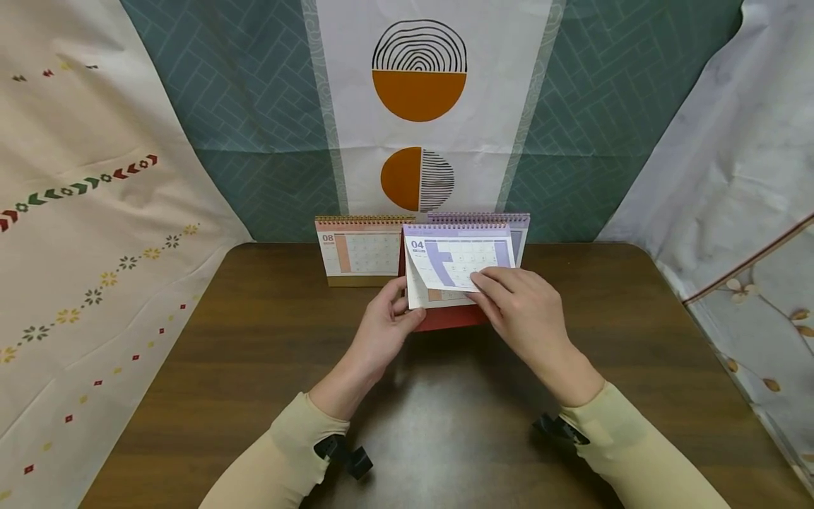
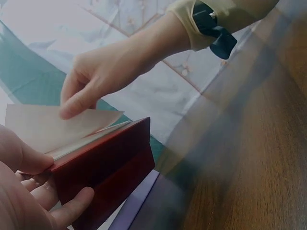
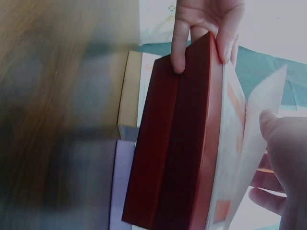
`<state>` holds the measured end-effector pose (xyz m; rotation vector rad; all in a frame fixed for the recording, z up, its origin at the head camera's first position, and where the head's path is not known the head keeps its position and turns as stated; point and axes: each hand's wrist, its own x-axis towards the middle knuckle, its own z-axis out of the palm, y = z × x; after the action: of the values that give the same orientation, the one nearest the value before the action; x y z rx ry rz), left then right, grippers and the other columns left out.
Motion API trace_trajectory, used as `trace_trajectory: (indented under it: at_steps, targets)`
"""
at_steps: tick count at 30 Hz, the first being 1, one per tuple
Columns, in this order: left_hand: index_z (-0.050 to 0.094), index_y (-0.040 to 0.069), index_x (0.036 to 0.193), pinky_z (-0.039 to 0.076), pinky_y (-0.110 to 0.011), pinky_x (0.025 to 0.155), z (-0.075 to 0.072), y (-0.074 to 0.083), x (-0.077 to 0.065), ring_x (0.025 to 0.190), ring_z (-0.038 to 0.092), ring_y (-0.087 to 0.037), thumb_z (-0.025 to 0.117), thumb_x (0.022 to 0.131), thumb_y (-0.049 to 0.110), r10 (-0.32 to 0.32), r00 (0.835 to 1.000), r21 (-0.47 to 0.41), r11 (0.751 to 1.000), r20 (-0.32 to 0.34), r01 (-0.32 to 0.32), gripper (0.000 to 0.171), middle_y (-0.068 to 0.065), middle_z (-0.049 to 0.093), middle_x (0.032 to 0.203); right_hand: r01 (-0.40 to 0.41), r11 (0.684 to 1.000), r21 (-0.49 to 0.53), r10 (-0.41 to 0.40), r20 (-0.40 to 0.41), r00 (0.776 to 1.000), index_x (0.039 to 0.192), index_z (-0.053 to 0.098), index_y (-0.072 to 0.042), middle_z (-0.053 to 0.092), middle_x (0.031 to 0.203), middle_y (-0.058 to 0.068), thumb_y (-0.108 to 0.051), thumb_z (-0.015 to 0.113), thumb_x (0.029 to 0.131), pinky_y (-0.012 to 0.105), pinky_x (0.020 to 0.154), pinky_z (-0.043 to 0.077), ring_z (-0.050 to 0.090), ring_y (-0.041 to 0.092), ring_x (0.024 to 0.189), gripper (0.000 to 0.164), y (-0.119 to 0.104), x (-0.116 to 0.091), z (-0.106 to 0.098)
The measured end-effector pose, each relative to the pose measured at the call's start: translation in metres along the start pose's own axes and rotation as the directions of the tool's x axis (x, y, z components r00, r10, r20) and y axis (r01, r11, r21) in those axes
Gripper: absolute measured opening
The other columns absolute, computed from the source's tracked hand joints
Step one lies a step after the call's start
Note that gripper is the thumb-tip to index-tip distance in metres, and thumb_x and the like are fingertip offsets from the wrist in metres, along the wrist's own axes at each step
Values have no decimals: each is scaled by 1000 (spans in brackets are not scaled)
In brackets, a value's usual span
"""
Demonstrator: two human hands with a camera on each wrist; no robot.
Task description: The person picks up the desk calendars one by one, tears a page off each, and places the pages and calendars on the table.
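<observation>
A desk calendar with a red base (image 1: 445, 319) is held up off the table in the head view. My left hand (image 1: 384, 325) grips its lower left corner, the thumb in front and fingers behind. The bottom edge of a lifted calendar page (image 1: 439, 265), headed 04 in purple, is pinched by my right hand (image 1: 524, 307). Under that page, another sheet with an orange block partly shows. In the right wrist view the calendar's dark red stand (image 3: 177, 143) is seen from below, with the page (image 3: 261, 124) swung away from the sheets beneath.
Behind the held calendar, an orange desk calendar (image 1: 375, 254) marked 08 stands on the brown wooden table (image 1: 267, 367). Beside it is a purple calendar (image 1: 523, 230), mostly hidden. Patterned cloths (image 1: 254, 85) hang around the table's back and sides.
</observation>
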<state>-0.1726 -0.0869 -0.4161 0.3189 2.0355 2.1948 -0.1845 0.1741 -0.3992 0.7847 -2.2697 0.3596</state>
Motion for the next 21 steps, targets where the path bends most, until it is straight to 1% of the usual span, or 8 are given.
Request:
trace_trajectory:
  at_steps: [6,10,17,21]
  targets:
    - [51,6,158,56,-38,101,1,0,0,125,71,-32,64,106,-7,9,1000,16,1000,1,-9,55,-18,69,146,47,999,23,-46,-38,998,121,84,-9,81,114,9,-20,90,93,49,87,63,78,30,101,31,-10,9,2]
    - [51,6,158,57,-37,100,0,1,-1,125,71,-32,65,107,-7,5,1000,14,1000,-1,-5,55,-18,68,147,60,998,27,-59,-48,997,119,84,-9,82,110,7,-20,89,95,46,80,64,79,27,95,27,-17,14,5]
    - [51,5,158,58,-36,99,0,2,-1,124,72,-33,64,107,-8,10,1000,10,1000,4,-10,54,-19,68,147,60,997,53,-57,-60,997,120,84,-12,83,105,4,-24,84,101,42,66,62,80,24,88,23,-27,24,10]
    - [51,5,158,58,-35,98,0,3,-1,123,72,-34,64,106,-8,17,1000,6,1000,6,-17,55,-21,68,146,45,997,67,-40,-69,997,118,83,-11,83,104,4,-21,82,101,42,60,60,80,25,86,19,-31,28,12]
